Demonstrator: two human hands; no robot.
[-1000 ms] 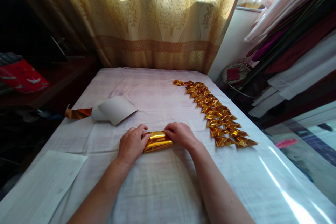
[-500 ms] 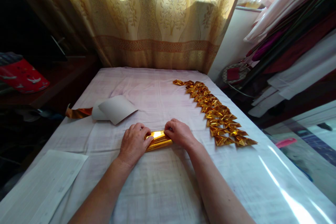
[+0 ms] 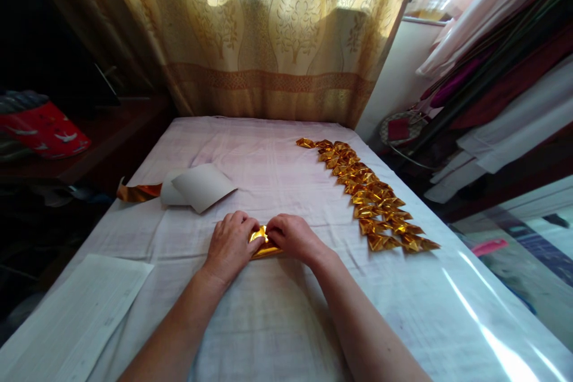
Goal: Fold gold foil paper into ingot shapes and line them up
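Observation:
A shiny gold foil paper (image 3: 265,249), folded into a narrow strip, lies on the cloth-covered surface in front of me. My left hand (image 3: 231,243) is closed on its left end, thumb along the near side. With fingers pinched, my right hand (image 3: 296,237) grips the strip's upper edge near the middle and covers its right part. Only a short stretch of gold shows between the two hands. Over to the right, several folded gold foil pieces (image 3: 373,194) lie in overlapping rows.
White-backed sheets (image 3: 203,186) with a curled gold strip (image 3: 141,193) lie at the left. A large pale sheet (image 3: 85,316) rests at the near left. A patterned curtain (image 3: 268,42) hangs behind the far edge. Hanging clothes (image 3: 505,101) are at the right.
My right hand has slid left along the gold foil strip, closer to my left hand, hiding more of the strip. The left hand has stayed almost in place.

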